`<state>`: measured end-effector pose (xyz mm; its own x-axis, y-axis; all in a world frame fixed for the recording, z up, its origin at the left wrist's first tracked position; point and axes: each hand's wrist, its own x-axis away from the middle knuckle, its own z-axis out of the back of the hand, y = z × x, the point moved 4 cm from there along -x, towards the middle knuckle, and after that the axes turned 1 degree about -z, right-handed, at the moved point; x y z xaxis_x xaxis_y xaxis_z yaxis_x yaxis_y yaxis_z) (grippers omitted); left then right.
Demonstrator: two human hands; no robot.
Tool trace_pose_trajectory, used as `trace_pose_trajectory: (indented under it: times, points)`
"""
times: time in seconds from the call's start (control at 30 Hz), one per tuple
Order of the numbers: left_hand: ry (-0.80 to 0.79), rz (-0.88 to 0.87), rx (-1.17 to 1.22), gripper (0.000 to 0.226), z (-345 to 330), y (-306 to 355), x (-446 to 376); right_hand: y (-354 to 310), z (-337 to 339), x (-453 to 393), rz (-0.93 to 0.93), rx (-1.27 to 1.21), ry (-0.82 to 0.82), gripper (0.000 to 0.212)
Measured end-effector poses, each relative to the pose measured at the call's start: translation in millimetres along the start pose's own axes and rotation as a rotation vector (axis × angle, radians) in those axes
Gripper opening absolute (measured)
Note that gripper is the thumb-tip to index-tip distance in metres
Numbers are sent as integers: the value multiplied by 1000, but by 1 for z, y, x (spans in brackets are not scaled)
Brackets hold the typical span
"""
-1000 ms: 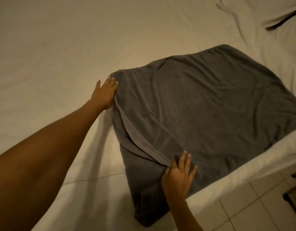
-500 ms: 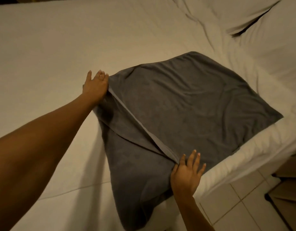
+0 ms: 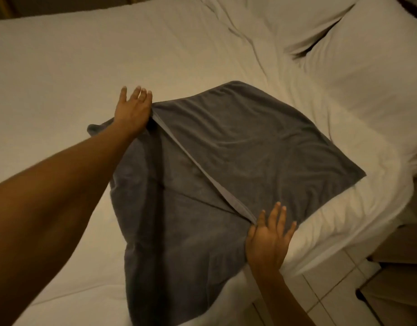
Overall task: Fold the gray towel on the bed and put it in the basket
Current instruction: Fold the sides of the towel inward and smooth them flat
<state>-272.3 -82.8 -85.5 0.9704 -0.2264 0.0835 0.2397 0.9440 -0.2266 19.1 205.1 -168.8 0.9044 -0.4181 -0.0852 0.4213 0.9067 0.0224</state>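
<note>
Towel [image 3: 238,161]: dark charcoal gray, plain, no pattern; a lighter gray hem band [image 3: 202,170] runs diagonally across it. Bed sheet [image 3: 108,55]: plain off-white, warm yellowish cast in dim light. Pillow [image 3: 367,67]: same white. Floor tiles [image 3: 320,290]: pale cream, darker grout lines.

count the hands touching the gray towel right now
2. The left hand rests at the far end of the gray towel's hem, and the right hand at its near end by the bed edge.
</note>
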Motion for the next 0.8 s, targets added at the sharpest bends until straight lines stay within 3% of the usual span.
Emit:
trace_pose_trajectory:
  times: [0.53,0.73,0.8]
  points:
    - [-60,-22,-60,84,21,123,-123,93,-30,-135,-50,-18,28,55]
    - [-96,-25,-120,77,23,160,-167,127,-50,-166,-2,-7,-3,44]
    - [-97,-33,-137,75,26,173,-181,143,-57,-180,-14,27,-32,31]
